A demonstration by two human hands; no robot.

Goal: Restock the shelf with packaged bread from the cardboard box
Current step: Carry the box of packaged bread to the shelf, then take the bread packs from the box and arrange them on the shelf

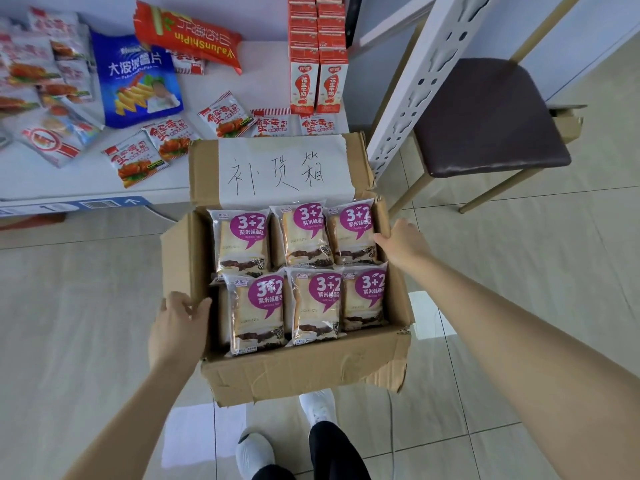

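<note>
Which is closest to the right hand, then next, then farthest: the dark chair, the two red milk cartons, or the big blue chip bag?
From the right hand, gripping the cardboard box's right side:
1. Dark chair, up and to the right on the floor.
2. Red milk cartons, on the shelf behind the box.
3. Blue chip bag, far left on the shelf.

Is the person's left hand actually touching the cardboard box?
Touching. The head view shows the left hand gripping the cardboard box at its left wall, fingers curled over the edge.
</note>
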